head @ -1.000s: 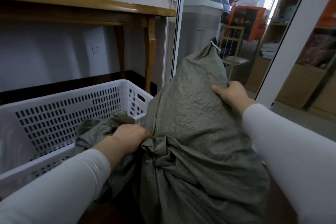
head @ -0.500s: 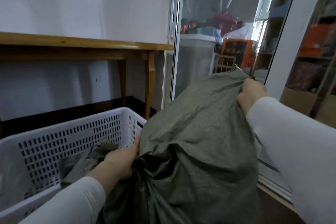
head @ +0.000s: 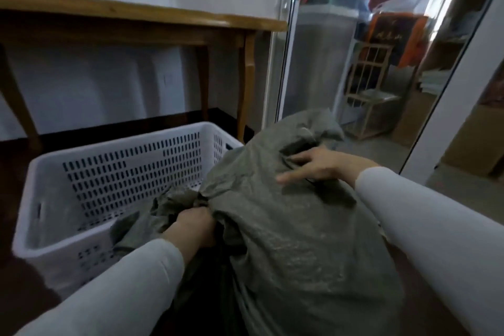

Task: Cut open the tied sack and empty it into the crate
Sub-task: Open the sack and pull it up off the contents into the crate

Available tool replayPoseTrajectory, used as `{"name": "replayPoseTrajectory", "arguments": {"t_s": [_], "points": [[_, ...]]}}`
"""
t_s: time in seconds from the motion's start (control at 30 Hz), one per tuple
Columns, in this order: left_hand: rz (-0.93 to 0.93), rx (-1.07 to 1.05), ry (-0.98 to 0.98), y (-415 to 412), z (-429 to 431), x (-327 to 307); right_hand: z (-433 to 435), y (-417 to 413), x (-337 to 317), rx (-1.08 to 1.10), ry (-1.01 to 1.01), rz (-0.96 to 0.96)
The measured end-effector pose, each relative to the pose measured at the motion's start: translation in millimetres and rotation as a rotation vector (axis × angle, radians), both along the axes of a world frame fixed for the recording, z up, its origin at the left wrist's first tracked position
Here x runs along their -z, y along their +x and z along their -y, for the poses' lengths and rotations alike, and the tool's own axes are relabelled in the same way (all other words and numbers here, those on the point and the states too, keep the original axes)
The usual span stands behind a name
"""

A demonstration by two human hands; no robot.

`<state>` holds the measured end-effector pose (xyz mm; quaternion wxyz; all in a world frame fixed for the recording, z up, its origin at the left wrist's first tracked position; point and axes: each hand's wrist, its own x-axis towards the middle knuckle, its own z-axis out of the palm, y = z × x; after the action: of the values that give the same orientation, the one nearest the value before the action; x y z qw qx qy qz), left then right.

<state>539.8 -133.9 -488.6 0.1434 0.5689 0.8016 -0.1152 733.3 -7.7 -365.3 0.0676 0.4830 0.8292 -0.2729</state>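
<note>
A big grey-green woven sack (head: 294, 229) fills the lower middle of the view, bulging and leaning against the white perforated crate (head: 109, 172) on its left. The sack's bunched neck hangs over the crate's near right corner, part of the fabric lying inside. My left hand (head: 195, 228) is closed on that gathered neck. My right hand (head: 319, 168) lies on the sack's upper far end with fingers spread and pressed into a fold of fabric. What the sack holds is hidden. No cutting tool is visible.
A wooden table (head: 141, 18) stands against the white wall behind the crate, its leg (head: 246, 82) close to the crate's far corner. A glass sliding door (head: 354, 49) is on the right, with shelves and a small wooden chair (head: 368, 90) beyond it. The floor is dark.
The sack's far end has dropped lower and slumped. My right hand went from gripping its raised top corner to lying spread on the fabric. My left hand stays on the neck at the crate.
</note>
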Motion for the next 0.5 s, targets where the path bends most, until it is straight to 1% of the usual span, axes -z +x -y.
{"name": "replayPoseTrajectory", "arguments": {"t_s": [0.1, 0.17, 0.2, 0.3, 0.37, 0.43, 0.5], "points": [[0.063, 0.011, -0.016, -7.0, 4.4, 17.0, 4.4, -11.4, 31.2, -0.152, -0.027, 0.302], [0.100, 0.011, -0.020, -8.8, 4.4, 21.9, 5.8, -18.5, 52.1, -0.211, 0.074, 0.435], [0.118, 0.002, -0.032, -9.4, 2.9, 23.0, 5.2, -21.4, 61.7, -0.222, 0.129, 0.458], [0.225, -0.111, -0.028, -20.0, -1.3, 32.9, -4.0, -22.7, 83.3, -0.132, 0.200, 0.420], [0.255, -0.154, -0.015, -31.2, -3.7, 41.9, -16.0, -19.8, 91.2, -0.059, 0.270, 0.371], [0.248, -0.182, -0.087, -37.7, -8.0, 48.7, -31.5, -17.6, 94.3, -0.017, 0.400, 0.303], [0.199, -0.131, -0.216, -45.2, -17.6, 59.3, -47.5, -17.4, 93.5, 0.015, 0.441, 0.290]]}}
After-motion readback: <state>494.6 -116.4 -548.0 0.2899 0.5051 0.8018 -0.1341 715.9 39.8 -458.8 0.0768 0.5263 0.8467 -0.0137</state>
